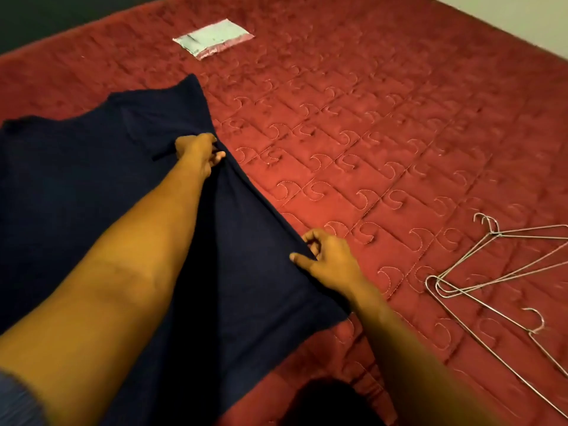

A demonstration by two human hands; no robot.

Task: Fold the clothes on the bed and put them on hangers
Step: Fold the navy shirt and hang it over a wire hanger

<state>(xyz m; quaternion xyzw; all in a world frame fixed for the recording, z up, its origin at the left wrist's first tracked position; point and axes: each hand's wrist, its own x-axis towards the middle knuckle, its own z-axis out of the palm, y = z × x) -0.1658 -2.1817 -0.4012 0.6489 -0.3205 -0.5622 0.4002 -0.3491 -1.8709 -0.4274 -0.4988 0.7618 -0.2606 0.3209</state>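
Observation:
A dark navy garment [92, 179] lies spread over the left part of the red quilted bed [368, 133]. My left hand [199, 152] reaches forward and pinches the garment's right edge at its far part. My right hand [325, 259] pinches the same edge nearer to me, so the cloth is lifted a little between the two hands. Several wire hangers [491, 272] lie together on the bed to the right, apart from both hands.
A flat pale packet [213, 38] lies at the far side of the bed. A light wall [522, 16] borders the bed at the upper right. A dark shape [332, 404] shows at the bottom edge near me.

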